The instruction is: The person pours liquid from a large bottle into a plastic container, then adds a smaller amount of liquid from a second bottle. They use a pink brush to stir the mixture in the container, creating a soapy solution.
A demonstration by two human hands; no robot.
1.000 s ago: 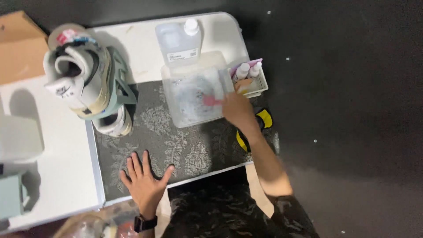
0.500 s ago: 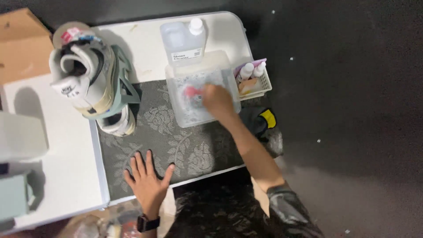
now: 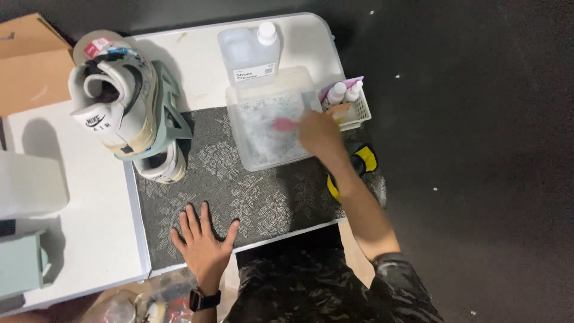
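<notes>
At the centre of the frame, slightly above the middle, a small pink brush [image 3: 284,124] is held over the clear plastic tub [image 3: 272,128], its head above the foamy, cloudy liquid inside. It is gripped by the right hand [image 3: 321,134], whose fingers are closed around the handle; the hand is blurred, so the exact grip cannot be made out, nor whether the bristles touch the liquid. The left hand [image 3: 203,242] is laid flat and fully open, fingers spread, on the grey patterned mat [image 3: 239,197] in the lower middle, with nothing held; a dark watch is worn at its wrist.

Just behind the tub a clear cleaner jug [image 3: 250,51] with a white cap is stood on the white worktop [image 3: 191,54]. At the tub's right a small white basket [image 3: 357,110] with two small bottles is seen. In the upper left a pale sneaker [image 3: 116,101] is propped, opening upward, on a green stand [image 3: 170,110], with a second shoe [image 3: 160,167] partly tucked beneath it.

As a judgement, the work appears to be at an early wetting stage: the liquid is already foamy, but neither shoe is being touched and no suds can be seen on them.

A black and yellow object [image 3: 362,161] near the right forearm is largely hidden, and brown cardboard [image 3: 30,66] is cut off at the upper left edge.
</notes>
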